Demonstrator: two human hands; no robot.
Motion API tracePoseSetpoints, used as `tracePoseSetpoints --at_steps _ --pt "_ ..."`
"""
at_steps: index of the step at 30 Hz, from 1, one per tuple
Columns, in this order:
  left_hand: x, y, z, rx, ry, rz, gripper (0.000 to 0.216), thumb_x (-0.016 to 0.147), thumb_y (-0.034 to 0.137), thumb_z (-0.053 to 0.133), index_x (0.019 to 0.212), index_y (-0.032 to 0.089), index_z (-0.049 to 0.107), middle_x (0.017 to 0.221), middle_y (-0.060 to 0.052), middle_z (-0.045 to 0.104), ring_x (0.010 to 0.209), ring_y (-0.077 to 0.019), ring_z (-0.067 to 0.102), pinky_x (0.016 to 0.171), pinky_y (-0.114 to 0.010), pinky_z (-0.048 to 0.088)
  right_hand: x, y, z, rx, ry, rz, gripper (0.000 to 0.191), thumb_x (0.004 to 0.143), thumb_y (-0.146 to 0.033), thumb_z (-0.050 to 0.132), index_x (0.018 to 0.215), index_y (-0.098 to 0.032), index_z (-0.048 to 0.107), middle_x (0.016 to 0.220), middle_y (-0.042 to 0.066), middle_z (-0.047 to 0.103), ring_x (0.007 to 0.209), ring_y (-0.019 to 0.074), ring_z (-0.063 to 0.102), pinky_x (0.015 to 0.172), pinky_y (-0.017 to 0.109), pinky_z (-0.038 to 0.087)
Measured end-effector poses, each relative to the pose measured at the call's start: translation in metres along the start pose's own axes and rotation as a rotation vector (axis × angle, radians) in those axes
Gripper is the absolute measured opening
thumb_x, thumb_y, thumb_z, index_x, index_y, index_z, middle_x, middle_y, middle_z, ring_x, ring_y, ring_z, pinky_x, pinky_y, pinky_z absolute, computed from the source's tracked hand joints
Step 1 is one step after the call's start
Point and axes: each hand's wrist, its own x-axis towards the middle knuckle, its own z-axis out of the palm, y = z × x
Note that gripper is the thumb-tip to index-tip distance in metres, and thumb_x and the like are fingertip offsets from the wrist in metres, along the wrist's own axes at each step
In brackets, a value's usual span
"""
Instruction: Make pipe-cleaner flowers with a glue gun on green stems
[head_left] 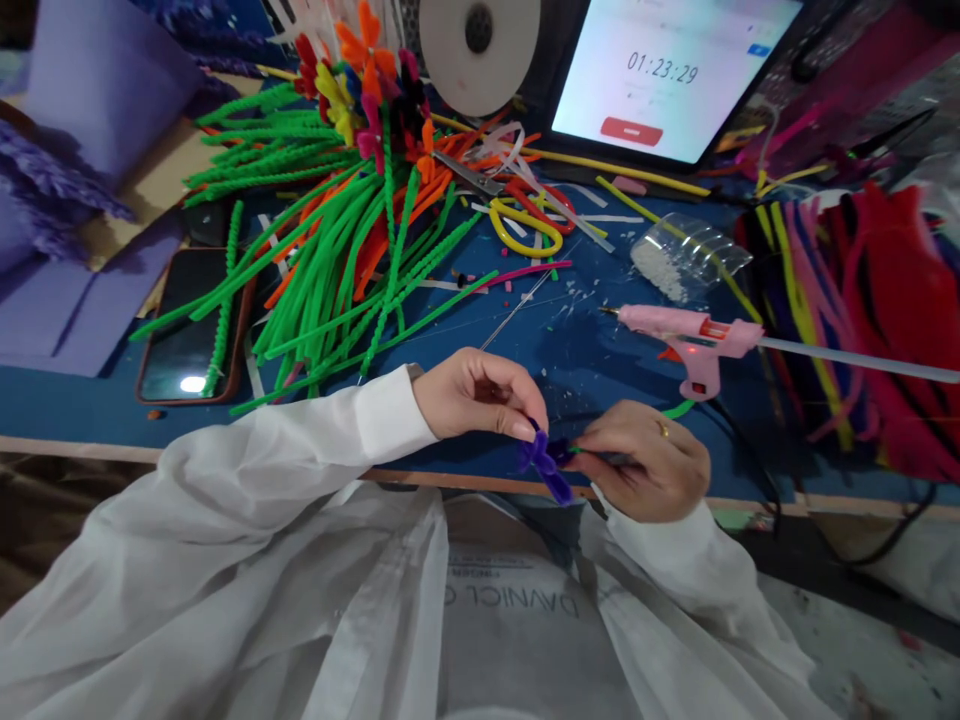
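Note:
Near the table's front edge, a purple pipe-cleaner flower [550, 468] spans the gap between my hands. My left hand [487, 395] is closed, thumb and forefinger pinching one of its petals. On the other side my right hand [646, 460], with a ring on one finger, pinches the flower's base, where a bit of green shows. A green pipe-cleaner end [679, 410] sticks out behind that hand. Beyond my right hand lies a pink hot glue gun [686, 330] with a glue stick in its back, nozzle to the left.
Green pipe-cleaner stems [322, 280] and finished flowers [367, 80] fill the left-centre. A phone [176, 330] lies at left. Scissors [525, 225], a clear container [679, 255] and a tablet [660, 80] stand farther back. Coloured pipe cleaners [885, 320] are heaped at right.

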Motion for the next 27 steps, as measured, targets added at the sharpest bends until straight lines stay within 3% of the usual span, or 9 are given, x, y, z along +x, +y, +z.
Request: tracePoseSetpoints --at_steps 4,12,27 --pt "0.0004 0.0007 0.0012 0.041 -0.025 0.065 0.018 0.066 0.024 0.079 0.072 0.01 0.069 0.079 -0.008 0.068 0.073 -0.0129 0.064 0.07 -0.024 0.052 -0.0007 -0.0008 -0.0003 -0.028 0.025 -0.04 0.007 0.079 -0.016 0.066 0.079 -0.018 0.06 0.061 0.002 0.063 0.055 0.0123 0.057 0.053 0.026 0.048" --pt "-0.0023 0.0058 0.0039 0.129 -0.051 0.049 0.016 0.072 0.026 0.074 0.075 0.011 0.07 0.085 -0.011 0.07 0.082 -0.0177 0.065 0.08 -0.031 0.052 0.0 -0.0033 -0.0005 -0.097 0.045 -0.103 0.007 0.081 -0.02 0.064 0.076 -0.019 0.059 0.056 0.001 0.062 0.051 0.0122 0.056 0.05 0.026 0.047" --pt "-0.0024 0.0061 0.0042 0.165 -0.061 0.024 0.022 0.073 0.031 0.073 0.075 0.01 0.069 0.081 -0.012 0.07 0.08 -0.0178 0.065 0.079 -0.031 0.052 -0.002 -0.0032 0.0042 -0.094 0.072 -0.088 0.008 0.081 -0.019 0.065 0.076 -0.017 0.059 0.056 0.003 0.063 0.051 0.0123 0.057 0.051 0.026 0.048"
